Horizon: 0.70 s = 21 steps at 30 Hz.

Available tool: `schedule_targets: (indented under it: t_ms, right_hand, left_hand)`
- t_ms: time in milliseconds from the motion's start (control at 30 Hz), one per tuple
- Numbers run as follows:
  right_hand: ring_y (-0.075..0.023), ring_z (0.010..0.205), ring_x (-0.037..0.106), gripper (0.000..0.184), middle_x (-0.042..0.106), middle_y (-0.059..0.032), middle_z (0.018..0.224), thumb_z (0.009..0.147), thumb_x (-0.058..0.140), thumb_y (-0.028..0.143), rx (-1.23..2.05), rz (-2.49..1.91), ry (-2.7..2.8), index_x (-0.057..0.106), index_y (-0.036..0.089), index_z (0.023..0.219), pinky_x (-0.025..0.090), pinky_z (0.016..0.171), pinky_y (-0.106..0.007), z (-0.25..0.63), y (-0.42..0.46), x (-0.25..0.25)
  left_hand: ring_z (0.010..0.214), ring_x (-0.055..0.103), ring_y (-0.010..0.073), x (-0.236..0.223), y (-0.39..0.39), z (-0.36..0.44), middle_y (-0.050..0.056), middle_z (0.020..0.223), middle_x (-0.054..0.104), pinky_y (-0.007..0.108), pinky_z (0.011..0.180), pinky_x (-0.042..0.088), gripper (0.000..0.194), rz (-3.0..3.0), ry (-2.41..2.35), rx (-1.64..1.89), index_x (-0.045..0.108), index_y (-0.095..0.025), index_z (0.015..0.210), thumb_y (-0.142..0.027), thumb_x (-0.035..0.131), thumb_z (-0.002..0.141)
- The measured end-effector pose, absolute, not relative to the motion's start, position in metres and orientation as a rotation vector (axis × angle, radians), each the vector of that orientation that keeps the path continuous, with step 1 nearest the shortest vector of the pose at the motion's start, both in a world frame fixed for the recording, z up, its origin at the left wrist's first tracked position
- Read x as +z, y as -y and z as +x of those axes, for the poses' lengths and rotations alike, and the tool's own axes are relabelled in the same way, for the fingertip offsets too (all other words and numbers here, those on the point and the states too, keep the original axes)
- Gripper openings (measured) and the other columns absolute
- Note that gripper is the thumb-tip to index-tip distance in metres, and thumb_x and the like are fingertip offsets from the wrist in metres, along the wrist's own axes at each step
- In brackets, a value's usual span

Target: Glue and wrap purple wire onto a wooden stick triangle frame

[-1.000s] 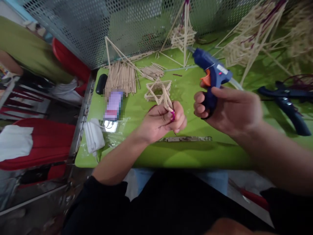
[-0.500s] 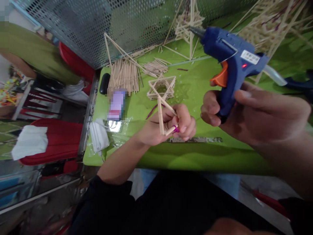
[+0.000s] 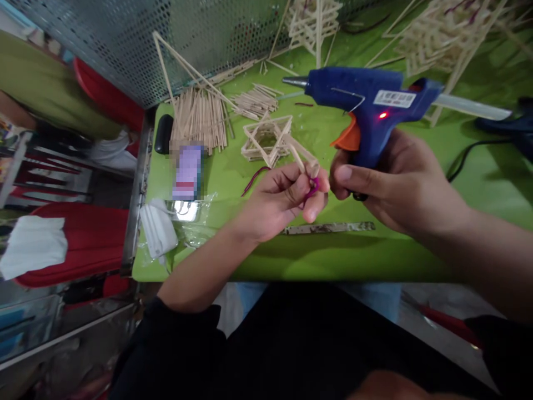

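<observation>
**Desk [image 3: 350, 261] in mid-frame, mesh panel [image 3: 233, 39] behind**

On the desk's upper left lies the large stick pile [image 3: 197, 122], with the small stick pile [image 3: 256, 101] just to its right. Below the large one is a phone [image 3: 187, 172]; a case [image 3: 163, 134] lies to its upper left, an adapter [image 3: 158, 228] to its lower left. At centre sits a stick star [image 3: 256, 144]; before it, the left hand [image 3: 281, 200] holds a stick piece [image 3: 306, 155]. Right of centre, the right hand [image 3: 391, 186] holds the glue gun [image 3: 353, 91]. A flat strip [image 3: 328, 228] lies below, between the hands. At far left, a chair [image 3: 95, 239] bears a cloth [image 3: 35, 247].
</observation>
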State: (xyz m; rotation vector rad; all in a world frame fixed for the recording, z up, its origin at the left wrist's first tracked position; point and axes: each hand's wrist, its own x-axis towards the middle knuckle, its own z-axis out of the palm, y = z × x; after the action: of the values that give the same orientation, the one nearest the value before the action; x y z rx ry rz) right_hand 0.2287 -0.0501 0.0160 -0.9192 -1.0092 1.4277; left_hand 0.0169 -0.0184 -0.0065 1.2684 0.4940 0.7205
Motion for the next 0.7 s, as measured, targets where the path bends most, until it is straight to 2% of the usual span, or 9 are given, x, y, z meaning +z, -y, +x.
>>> schedule_targets:
  t_ms: [100, 267, 467, 633, 700]
  right_hand:
    - [-0.0188, 0.065, 0.063, 0.049, 0.072, 0.0004, 0.082, 0.077, 0.115, 0.044, 1.444, -0.918, 1.011, 0.075, 0.029, 0.101, 0.054, 0.060, -0.038, 0.2274, 0.0486, 0.0133]
    - [-0.0161, 0.066, 0.064, 0.048, 0.073, 0.0001, 0.083, 0.078, 0.114, 0.040, 1.463, -0.908, 1.019, 0.072, 0.024, 0.095, 0.051, 0.059, -0.034, 0.2276, 0.0501, 0.0123]
    - [-0.0160, 0.067, 0.063, 0.053, 0.070, 0.0010, 0.081, 0.078, 0.115, 0.045, 1.512, -0.922, 0.988, 0.072, 0.025, 0.103, 0.049, 0.060, -0.034, 0.2289, 0.0500, 0.0138]
    - [-0.0165, 0.068, 0.062, 0.053, 0.070, -0.0005, 0.080, 0.078, 0.114, 0.050, 1.530, -0.954, 1.020, 0.072, 0.025, 0.097, 0.045, 0.058, -0.034, 0.2284, 0.0476, 0.0122]
    - [-0.0166, 0.067, 0.062, 0.054, 0.070, -0.0005, 0.079, 0.078, 0.114, 0.053, 1.535, -0.946, 1.016, 0.072, 0.025, 0.097, 0.047, 0.059, -0.034, 0.2280, 0.0468, 0.0118]
  left_hand:
    - [0.064, 0.061, 0.0145, -0.0074, 0.0178, 0.0208, -0.002, 0.067, 0.064, 0.034, 0.070, 0.050, 0.052, 1.144, -0.404, 0.732, 0.069, -0.024, 0.097, -0.074, 0.080, 0.104]
    - [0.065, 0.064, 0.0122, -0.0084, 0.0186, 0.0238, -0.003, 0.062, 0.063, 0.030, 0.077, 0.052, 0.035, 1.034, -0.313, 0.761, 0.078, -0.022, 0.099, -0.055, 0.080, 0.111]
    - [0.064, 0.065, 0.0130, -0.0043, 0.0199, 0.0237, -0.003, 0.062, 0.066, 0.032, 0.082, 0.056, 0.035, 0.991, -0.366, 0.741, 0.082, -0.022, 0.097, -0.056, 0.087, 0.105]
    - [0.067, 0.066, 0.0125, -0.0001, 0.0214, 0.0237, -0.002, 0.064, 0.067, 0.036, 0.098, 0.062, 0.028, 0.954, -0.312, 0.746, 0.084, -0.022, 0.098, -0.047, 0.084, 0.109]
    - [0.068, 0.066, 0.0122, 0.0008, 0.0224, 0.0231, -0.002, 0.065, 0.068, 0.034, 0.096, 0.061, 0.028, 0.941, -0.327, 0.743, 0.084, -0.022, 0.098, -0.048, 0.085, 0.109]
